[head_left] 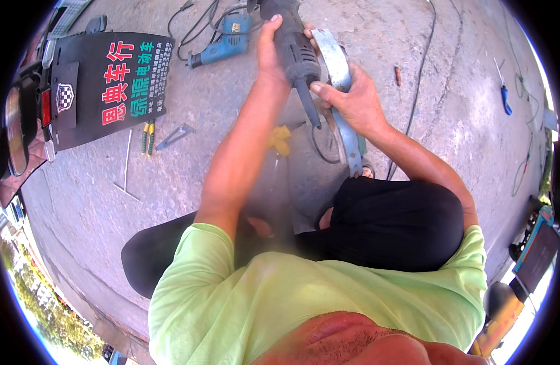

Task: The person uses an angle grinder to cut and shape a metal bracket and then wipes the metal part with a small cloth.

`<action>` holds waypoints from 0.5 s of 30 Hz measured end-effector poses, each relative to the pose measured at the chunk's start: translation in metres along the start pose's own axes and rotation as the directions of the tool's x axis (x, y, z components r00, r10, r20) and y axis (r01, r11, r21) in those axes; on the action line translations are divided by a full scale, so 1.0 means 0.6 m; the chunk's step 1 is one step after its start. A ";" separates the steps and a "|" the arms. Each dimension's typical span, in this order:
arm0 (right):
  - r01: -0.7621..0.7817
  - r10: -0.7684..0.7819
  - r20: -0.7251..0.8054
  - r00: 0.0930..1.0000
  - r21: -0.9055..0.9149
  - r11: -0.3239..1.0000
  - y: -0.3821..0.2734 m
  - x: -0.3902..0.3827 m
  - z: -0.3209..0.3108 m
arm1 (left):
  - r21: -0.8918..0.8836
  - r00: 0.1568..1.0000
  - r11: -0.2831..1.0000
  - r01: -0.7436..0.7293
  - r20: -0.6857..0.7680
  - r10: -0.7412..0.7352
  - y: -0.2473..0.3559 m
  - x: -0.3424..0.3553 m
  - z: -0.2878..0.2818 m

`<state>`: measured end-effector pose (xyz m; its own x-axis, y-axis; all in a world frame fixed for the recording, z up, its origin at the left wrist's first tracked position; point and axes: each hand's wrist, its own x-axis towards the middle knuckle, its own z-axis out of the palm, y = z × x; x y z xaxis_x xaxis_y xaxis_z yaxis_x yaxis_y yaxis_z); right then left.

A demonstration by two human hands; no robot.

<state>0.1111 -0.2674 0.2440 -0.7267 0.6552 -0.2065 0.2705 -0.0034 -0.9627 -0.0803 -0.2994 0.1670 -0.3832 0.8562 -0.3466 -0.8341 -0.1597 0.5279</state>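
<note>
My left hand point(270, 52) is wrapped around the dark body of an angle grinder point(296, 53), whose cord end points down toward me. The grinder's head lies at the upper edge, partly cut off. My right hand point(356, 100) grips a long curved metal strip point(333, 59), thumb on its near side, fingers mostly behind it. The strip stands upright along the grinder's right side, its lower end near my right knee. Whether the strip touches the grinder I cannot tell. Below my hands a yellow object point(280, 144) lies blurred on the ground.
A blue power drill point(226, 47) with a coiled cord lies beyond my left arm. Pliers point(147, 139), a small blue-grey tool point(175, 137) and a T-handle wrench point(128, 170) lie left, by a vehicle's black mudflap point(79, 128). A screwdriver point(506, 100) and black cable point(421, 79) lie right.
</note>
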 end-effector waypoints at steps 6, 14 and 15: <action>0.069 -0.071 0.062 0.996 0.029 0.997 0.009 0.004 -0.007 | 0.038 1.000 0.999 -0.005 -0.019 0.006 0.008 -0.013 0.003; 0.021 0.086 0.300 0.950 -0.339 0.941 0.077 0.038 -0.042 | 0.451 0.979 0.872 0.191 -0.147 -0.139 0.132 -0.064 -0.072; 0.015 0.113 0.335 0.936 -0.355 0.935 0.078 0.042 -0.036 | 0.500 0.972 0.836 0.224 -0.180 -0.153 0.145 -0.078 -0.087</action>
<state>0.1191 -0.2348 0.1976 -0.8608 0.3598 -0.3600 0.4665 0.2747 -0.8408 -0.1556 -0.3790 0.1890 -0.3163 0.7678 -0.5572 -0.5853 0.3043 0.7515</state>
